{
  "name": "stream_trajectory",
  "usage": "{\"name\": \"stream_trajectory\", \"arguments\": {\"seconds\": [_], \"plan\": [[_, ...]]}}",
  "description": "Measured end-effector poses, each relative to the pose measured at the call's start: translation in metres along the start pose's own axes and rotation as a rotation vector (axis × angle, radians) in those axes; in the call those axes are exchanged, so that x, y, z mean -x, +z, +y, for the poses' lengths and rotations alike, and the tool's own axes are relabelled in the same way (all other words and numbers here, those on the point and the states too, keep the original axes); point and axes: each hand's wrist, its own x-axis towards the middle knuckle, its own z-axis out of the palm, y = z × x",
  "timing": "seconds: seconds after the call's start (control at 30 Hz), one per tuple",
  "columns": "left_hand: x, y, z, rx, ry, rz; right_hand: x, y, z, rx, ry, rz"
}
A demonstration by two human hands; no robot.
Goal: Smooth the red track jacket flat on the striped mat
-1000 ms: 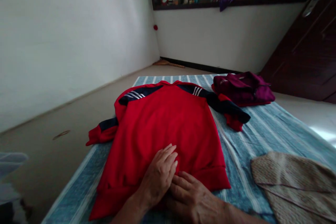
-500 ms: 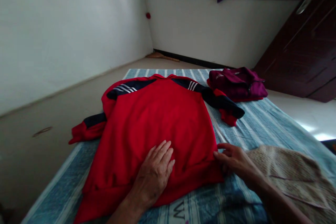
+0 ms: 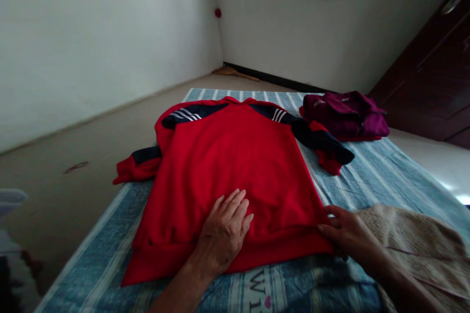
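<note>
Red and likely soft, light and limp, the sweatshirt [image 3: 235, 156] lies flat mid-frame on the striped blue cloth [image 3: 370, 176], left hand [image 3: 225, 234] spread open on its lower middle, right hand [image 3: 347, 234] curled at the lower-right hem corner, a sensible hold, though an actual pinch cannot be made out.

A red sweatshirt [image 3: 235, 156] is spread on a striped blue sheet [image 3: 367, 176], pressed flat under the left grip [image 3: 225, 232]; its right hem corner is touched by the right grip [image 3: 348, 234].

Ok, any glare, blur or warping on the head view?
Head view: dim, soft daylight; glare patch on the floor at far right; wide-angle bends the wall lines; left hand, right hand and red sweatshirt are sharp, lower left corner murky.
</note>
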Motion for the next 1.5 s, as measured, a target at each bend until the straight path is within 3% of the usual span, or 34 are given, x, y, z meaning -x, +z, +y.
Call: {"name": "stream_trajectory", "arguments": {"seconds": [0.17,0.3,0.4,0.53,0.6,0.7,0.8,0.87,0.93,1.1,1.23,1.4,1.5], "plan": [[0.001,-0.001,0.002,-0.038,0.004,0.06,0.0,0.004,0.002,0.031,-0.021,0.028],[0.003,0.001,0.005,-0.056,-0.03,0.066,-0.004,0.005,0.013,0.263,-0.098,0.03],[0.005,0.001,0.007,-0.054,-0.049,0.023,-0.003,-0.003,0.012,0.543,-0.227,0.101],[0.006,-0.001,0.011,-0.027,-0.086,-0.015,0.01,-0.005,-0.016,0.867,-0.552,0.362],[0.007,-0.001,0.012,-0.002,-0.108,-0.027,0.017,0.014,-0.038,0.796,-0.816,0.442],[0.008,0.0,0.011,0.016,-0.127,-0.046,0.016,0.069,-0.066,0.472,-1.063,0.218],[0.012,0.004,0.006,0.048,-0.118,-0.058,0.0,0.132,-0.071,0.118,-1.091,0.041],[0.015,0.005,0.003,0.114,-0.112,-0.068,-0.013,0.161,-0.063,-0.032,-1.073,0.053],[0.015,0.005,0.001,0.191,-0.127,-0.066,-0.024,0.175,-0.052,-0.061,-1.049,0.081],[0.01,-0.002,0.0,0.428,-0.219,0.072,-0.039,0.176,-0.027,0.096,-1.069,0.105],[0.01,-0.011,-0.004,0.534,-0.288,0.202,-0.042,0.183,-0.017,0.398,-1.14,0.198],[0.024,-0.042,-0.033,0.297,-0.377,0.354,-0.034,0.19,-0.022,0.808,-1.071,0.228],[0.039,-0.064,-0.066,0.038,-0.657,0.383,-0.028,0.188,-0.028,0.941,-1.009,0.175]]}}
